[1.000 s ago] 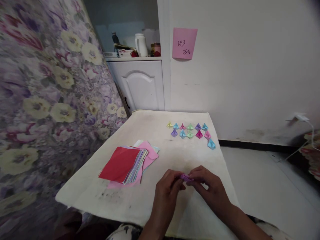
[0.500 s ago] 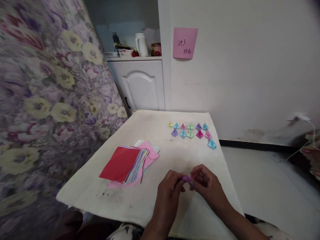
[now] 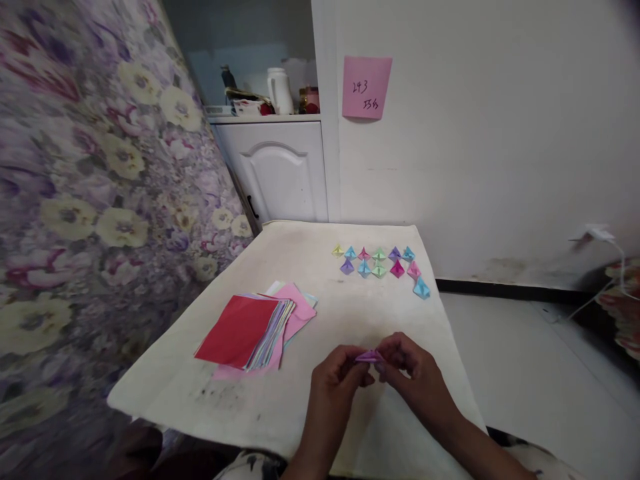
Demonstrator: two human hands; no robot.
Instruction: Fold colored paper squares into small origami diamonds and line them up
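Observation:
A small folded piece of purple-pink paper [image 3: 369, 357] is pinched between both hands, just above the near part of the table. My left hand [image 3: 340, 375] is closed on its left end, thumb and fingertips together. On the opposite end, my right hand [image 3: 411, 363] grips it with thumb and fingers. Part of the paper is hidden behind the fingertips. Farther back, several small origami boats [image 3: 379, 269] in blue, green, pink, purple and yellow sit in two rows. To the left lies a stack of coloured paper squares [image 3: 237, 331], red on top.
The table [image 3: 165, 373] has a pale cover with dark smudges near its left front. Behind it stand a white cabinet [image 3: 280, 170] and a wall with a pink note [image 3: 367, 87]. A flowered curtain [image 3: 120, 220] hangs along the left side.
The folded paper has turned and now shows a flatter, wider edge between my fingers. Both hands keep their hold, and the view has shifted slightly.

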